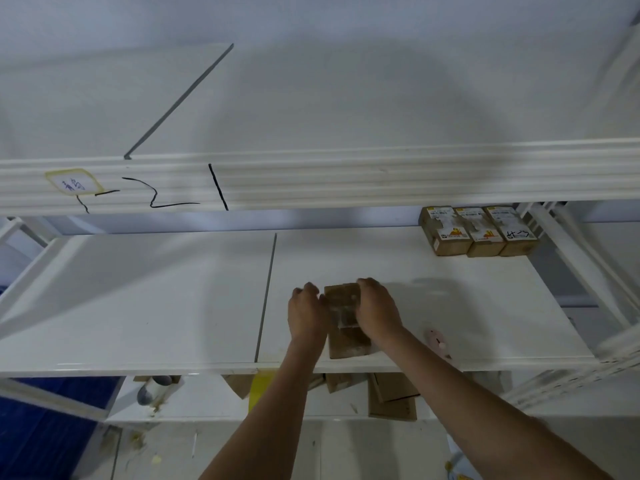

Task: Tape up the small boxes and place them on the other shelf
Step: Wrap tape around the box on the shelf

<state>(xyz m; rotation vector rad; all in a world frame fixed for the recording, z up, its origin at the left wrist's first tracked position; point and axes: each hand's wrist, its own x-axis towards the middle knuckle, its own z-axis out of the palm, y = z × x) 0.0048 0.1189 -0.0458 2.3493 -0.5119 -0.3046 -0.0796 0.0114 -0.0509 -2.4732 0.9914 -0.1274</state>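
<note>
On the white middle shelf [433, 323], I see both hands closed around the sides of a small brown cardboard box [343, 313] standing near the shelf's front edge, just right of the seam between the two shelf boards. The left hand [306, 315] grips its left side, the right hand [375, 311] its right side, fingers curled over the top. Something clear and glossy lies on the box's top between my hands; whether it is tape I cannot tell. At the back right of the same shelf, three labelled boxes [478, 232] stand side by side, touching. A small pink object [437, 339] lies just right of my right forearm. Cardboard pieces [393, 396] lie on the lower shelf.
</note>
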